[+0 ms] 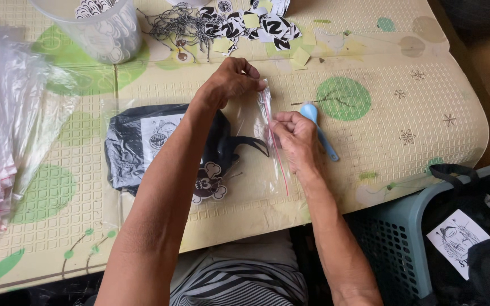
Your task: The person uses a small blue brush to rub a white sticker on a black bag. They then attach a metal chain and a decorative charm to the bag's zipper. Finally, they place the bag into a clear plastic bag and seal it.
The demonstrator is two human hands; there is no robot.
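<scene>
Cream foam mat [370, 164] underneath — I read zip-sealing in progress: left hand [231, 82] and right hand [295, 139] pinch the clear zip bag [245, 170] at its red-lined mouth; folded black garment [129, 147] inside, leftward. Next: press along the strip.

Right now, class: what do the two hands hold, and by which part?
Both the left hand and right hand pinch the clear zip bag at its red-striped opening edge.

L hand [229, 82] fingers pinched, arm stretched fwd; R hand [295, 139] fingers pinched, wrist bent inward.
</scene>
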